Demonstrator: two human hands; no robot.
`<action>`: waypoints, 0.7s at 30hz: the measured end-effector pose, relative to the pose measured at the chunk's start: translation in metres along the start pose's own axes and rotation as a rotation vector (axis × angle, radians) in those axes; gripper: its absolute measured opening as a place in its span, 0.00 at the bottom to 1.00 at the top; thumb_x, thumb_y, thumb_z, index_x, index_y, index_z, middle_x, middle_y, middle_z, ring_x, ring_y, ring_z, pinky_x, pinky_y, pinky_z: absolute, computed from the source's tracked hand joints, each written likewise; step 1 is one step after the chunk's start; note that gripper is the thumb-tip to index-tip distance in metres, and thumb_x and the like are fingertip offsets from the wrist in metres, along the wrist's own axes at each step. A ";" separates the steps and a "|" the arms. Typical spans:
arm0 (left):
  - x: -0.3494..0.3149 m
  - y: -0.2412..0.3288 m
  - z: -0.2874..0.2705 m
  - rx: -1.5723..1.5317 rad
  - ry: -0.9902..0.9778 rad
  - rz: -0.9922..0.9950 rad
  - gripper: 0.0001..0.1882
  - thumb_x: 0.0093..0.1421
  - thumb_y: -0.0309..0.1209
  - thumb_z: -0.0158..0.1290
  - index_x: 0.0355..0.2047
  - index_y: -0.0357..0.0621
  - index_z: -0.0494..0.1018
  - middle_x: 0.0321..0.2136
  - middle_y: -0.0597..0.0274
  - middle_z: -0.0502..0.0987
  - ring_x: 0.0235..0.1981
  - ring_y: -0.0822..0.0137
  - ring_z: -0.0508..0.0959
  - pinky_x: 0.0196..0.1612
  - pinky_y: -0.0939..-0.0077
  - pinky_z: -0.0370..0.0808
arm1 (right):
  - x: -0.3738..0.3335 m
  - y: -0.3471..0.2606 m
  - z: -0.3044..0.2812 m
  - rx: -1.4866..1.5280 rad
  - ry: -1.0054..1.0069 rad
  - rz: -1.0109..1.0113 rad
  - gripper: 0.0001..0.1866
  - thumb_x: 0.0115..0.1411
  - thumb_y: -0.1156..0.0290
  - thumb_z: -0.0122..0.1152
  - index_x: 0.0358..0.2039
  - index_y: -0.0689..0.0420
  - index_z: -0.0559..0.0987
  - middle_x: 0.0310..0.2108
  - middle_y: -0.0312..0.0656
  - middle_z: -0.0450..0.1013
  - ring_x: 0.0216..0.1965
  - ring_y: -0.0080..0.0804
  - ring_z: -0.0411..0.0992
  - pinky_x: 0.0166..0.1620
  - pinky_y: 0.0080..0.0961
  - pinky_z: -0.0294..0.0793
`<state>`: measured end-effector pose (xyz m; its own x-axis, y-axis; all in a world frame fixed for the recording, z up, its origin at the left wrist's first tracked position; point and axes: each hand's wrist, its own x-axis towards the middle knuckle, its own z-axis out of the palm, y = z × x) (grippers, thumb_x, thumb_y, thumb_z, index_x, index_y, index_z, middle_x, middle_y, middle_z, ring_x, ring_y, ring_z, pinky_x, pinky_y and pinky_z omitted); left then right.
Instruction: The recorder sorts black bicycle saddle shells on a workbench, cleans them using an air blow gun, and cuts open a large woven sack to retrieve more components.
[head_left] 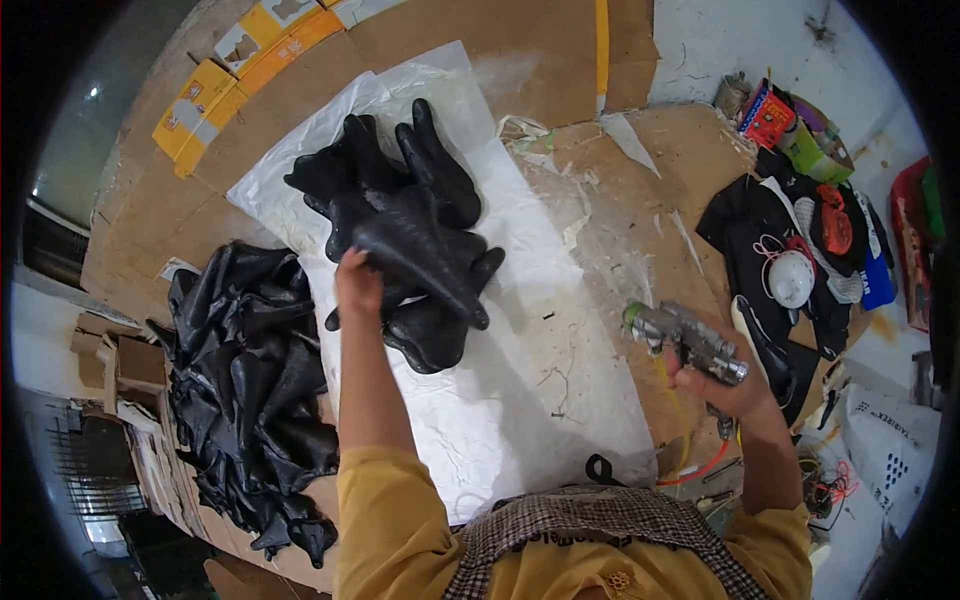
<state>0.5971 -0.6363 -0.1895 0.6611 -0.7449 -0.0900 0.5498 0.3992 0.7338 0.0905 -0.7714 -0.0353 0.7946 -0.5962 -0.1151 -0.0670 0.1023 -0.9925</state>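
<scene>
My left hand point(358, 288) is closed on the near-left edge of a black, rubbery, tapered piece point(415, 245); its fingertips are partly hidden. This piece lies atop a small heap of similar black pieces point(440, 165) on a white sheet point(540, 350). At the right, my right hand point(728, 388) is wrapped round a metal spray gun point(690, 338). The gun is held above the table, apart from the black pieces, its green-tinged end pointing left. Below that hand, an orange hose point(700, 468) shows.
A large pile of limp black pieces point(250, 370) lies left of the sheet. Cardboard point(540, 60) with yellow tape lines the far side. On the right are dark cloths point(735, 225), a white round object point(791, 279), a green box point(815, 155) and a white sack point(885, 440).
</scene>
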 end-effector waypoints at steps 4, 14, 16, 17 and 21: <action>0.033 -0.061 0.045 0.411 0.443 -0.089 0.16 0.46 0.18 0.52 0.38 0.37 0.70 0.35 0.60 0.73 0.38 0.65 0.70 0.47 0.75 0.64 | -0.026 0.019 0.009 -0.015 0.091 0.059 0.34 0.46 0.71 0.64 0.53 0.64 0.62 0.29 0.37 0.70 0.30 0.23 0.69 0.35 0.20 0.70; -0.076 0.128 0.062 -0.080 0.269 0.647 0.14 0.56 0.37 0.49 0.37 0.40 0.71 0.34 0.55 0.75 0.38 0.58 0.73 0.45 0.63 0.69 | -0.045 0.036 0.021 -0.017 0.064 0.151 0.34 0.47 0.76 0.64 0.55 0.62 0.62 0.33 0.33 0.70 0.34 0.18 0.68 0.40 0.16 0.69; -0.128 0.176 0.018 -0.308 0.303 0.849 0.34 0.55 0.50 0.50 0.54 0.42 0.57 0.50 0.52 0.65 0.45 0.51 0.69 0.48 0.52 0.65 | -0.044 0.034 0.025 -0.012 0.015 0.115 0.34 0.47 0.75 0.64 0.55 0.62 0.62 0.33 0.33 0.70 0.35 0.17 0.67 0.39 0.15 0.68; -0.153 0.184 0.010 -0.481 0.508 0.927 0.41 0.53 0.54 0.49 0.59 0.44 0.49 0.55 0.52 0.60 0.47 0.49 0.67 0.48 0.49 0.64 | -0.044 0.032 0.028 -0.012 -0.043 0.108 0.34 0.47 0.75 0.64 0.55 0.62 0.62 0.32 0.33 0.70 0.35 0.17 0.67 0.39 0.15 0.68; -0.200 0.130 -0.064 -0.331 0.686 0.677 0.41 0.53 0.55 0.49 0.59 0.46 0.48 0.54 0.55 0.59 0.48 0.50 0.66 0.47 0.54 0.65 | -0.046 0.015 0.051 0.051 -0.242 0.131 0.33 0.48 0.76 0.64 0.55 0.62 0.62 0.32 0.34 0.70 0.35 0.16 0.67 0.39 0.14 0.67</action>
<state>0.5691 -0.4008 -0.1188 0.9787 0.1179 -0.1679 -0.0038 0.8287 0.5597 0.0839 -0.7020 -0.0433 0.9025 -0.3684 -0.2232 -0.1533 0.2097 -0.9657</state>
